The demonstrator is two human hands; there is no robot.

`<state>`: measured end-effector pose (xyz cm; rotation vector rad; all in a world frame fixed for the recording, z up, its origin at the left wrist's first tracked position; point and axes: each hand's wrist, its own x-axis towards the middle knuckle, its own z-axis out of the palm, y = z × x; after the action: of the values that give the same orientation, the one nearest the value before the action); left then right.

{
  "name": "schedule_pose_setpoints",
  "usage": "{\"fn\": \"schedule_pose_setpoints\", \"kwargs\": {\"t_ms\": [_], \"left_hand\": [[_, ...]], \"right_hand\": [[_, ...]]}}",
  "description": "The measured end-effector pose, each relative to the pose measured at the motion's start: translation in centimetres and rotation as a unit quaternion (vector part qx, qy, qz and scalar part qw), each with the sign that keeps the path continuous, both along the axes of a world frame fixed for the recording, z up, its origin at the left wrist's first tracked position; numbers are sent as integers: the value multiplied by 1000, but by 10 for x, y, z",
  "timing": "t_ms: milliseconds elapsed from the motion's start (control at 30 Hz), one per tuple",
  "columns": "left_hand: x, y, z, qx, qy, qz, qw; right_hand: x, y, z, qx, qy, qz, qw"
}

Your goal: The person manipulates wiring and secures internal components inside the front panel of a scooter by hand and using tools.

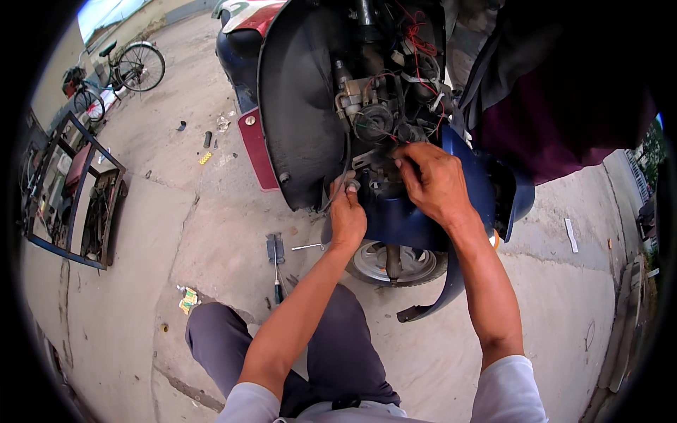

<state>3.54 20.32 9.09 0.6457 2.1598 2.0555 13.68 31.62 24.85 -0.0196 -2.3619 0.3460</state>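
A motor scooter stands in front of me with its front end opened up, showing a black inner panel, a round dark metal part and red wires. My left hand is closed at the lower edge of the opening, thumb and fingers around a small greyish piece too small to name. A thin black cable runs down past these fingers. Just right of it, my right hand is closed, its fingertips pinched at a dirty metal bracket; what they hold is hidden. Below is the blue front fender.
A screwdriver and a metal wrench lie on the concrete by my knees. The scooter's wheel is under the fender. A metal frame and a bicycle stand left. Dark cloth hangs close at right.
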Motion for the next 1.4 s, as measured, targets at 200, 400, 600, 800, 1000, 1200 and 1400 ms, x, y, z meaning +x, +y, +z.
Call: {"fn": "schedule_pose_setpoints", "kwargs": {"t_ms": [200, 400, 600, 800, 1000, 1200, 1400], "left_hand": [[-25, 3, -6, -92, 95, 3, 991], [-27, 10, -1, -107, 103, -30, 988], [-30, 3, 10, -81, -7, -71, 994], [-15, -2, 16, 5, -5, -35, 999], [-28, 11, -11, 58, -102, -54, 992], [-25, 22, -23, 93, -61, -27, 993], [-34, 15, -12, 70, -35, -69, 995]], "right_hand": [[-4, -1, -2, -38, -4, 16, 999], [0, 7, -1, -69, 11, 42, 997], [2, 2, 0, -73, -7, 27, 997], [5, 0, 0, -93, -26, 1, 995], [6, -6, 5, -80, -42, -26, 996], [7, -7, 5, -85, -44, -33, 995], [2, 1, 0, -81, -10, -4, 997]]}}
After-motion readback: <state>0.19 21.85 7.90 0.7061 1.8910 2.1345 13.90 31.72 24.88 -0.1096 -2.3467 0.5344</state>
